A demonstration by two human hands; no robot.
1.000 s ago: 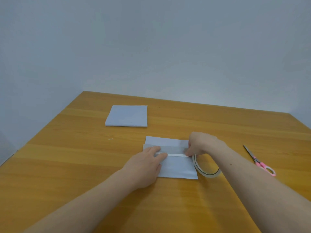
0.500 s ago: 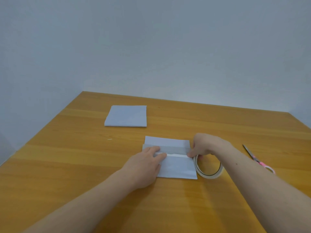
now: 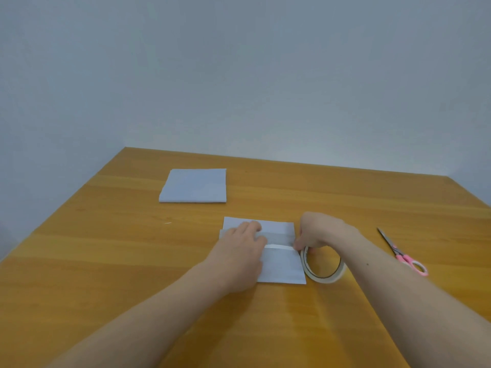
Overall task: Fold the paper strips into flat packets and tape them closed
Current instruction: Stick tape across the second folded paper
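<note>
A: What lies on the table [image 3: 111, 261]?

B: At its centre, a folded paper packet [image 3: 281, 264]. A second packet [image 3: 195, 185] sits well apart at 11 o'clock from it.

A: And the hands?

B: The left hand [image 3: 240, 257] lies flat, fingers straight, pressing the packet's left half. At 3 o'clock, the right hand [image 3: 316, 231] grips the tape roll [image 3: 322, 269], seemingly pinching a tape strip [image 3: 279, 247] stretched across the fold.

A: Anything smaller?

B: Scissors [image 3: 401, 252] with pink handles, further out at 3 o'clock.
</note>
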